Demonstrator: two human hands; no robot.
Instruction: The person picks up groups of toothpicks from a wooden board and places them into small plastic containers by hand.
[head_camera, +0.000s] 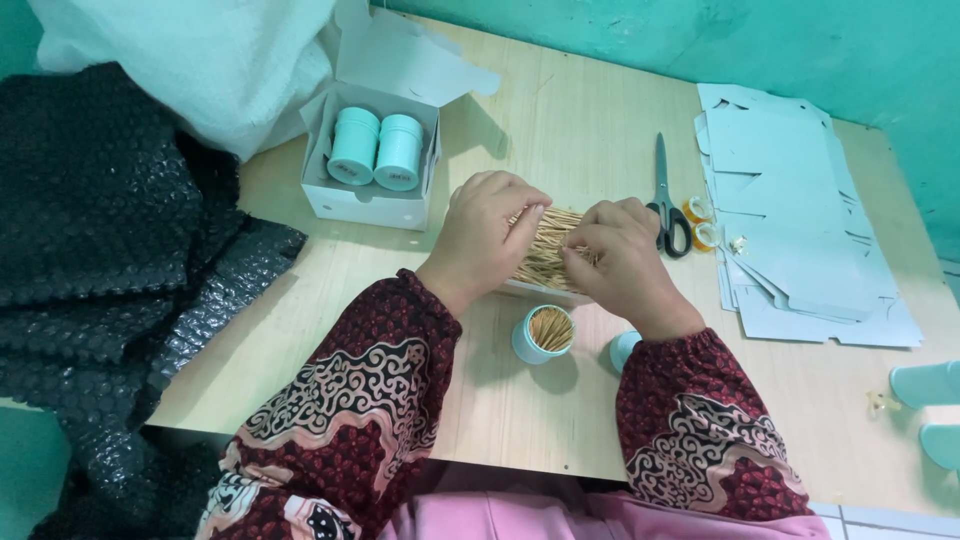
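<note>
Nearest, just below the fingers: small teal cup (543, 334) packed with upright toothpicks. Above it, left hand (487, 235) and right hand (618, 258) both curled narrow onto the toothpick pile (545, 250), pinching sticks from either side; sticks' long axis running away from the body, tilted slightly right. Beyond the right fingers, scissors (667, 205); beyond the left, open box (371, 185) holding two capped jars

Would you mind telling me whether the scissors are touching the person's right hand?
Cannot tell. In the head view the scissors lie right beside the right hand, their handle meeting the knuckles' outline, with neither contact nor a gap plainly visible.
</note>
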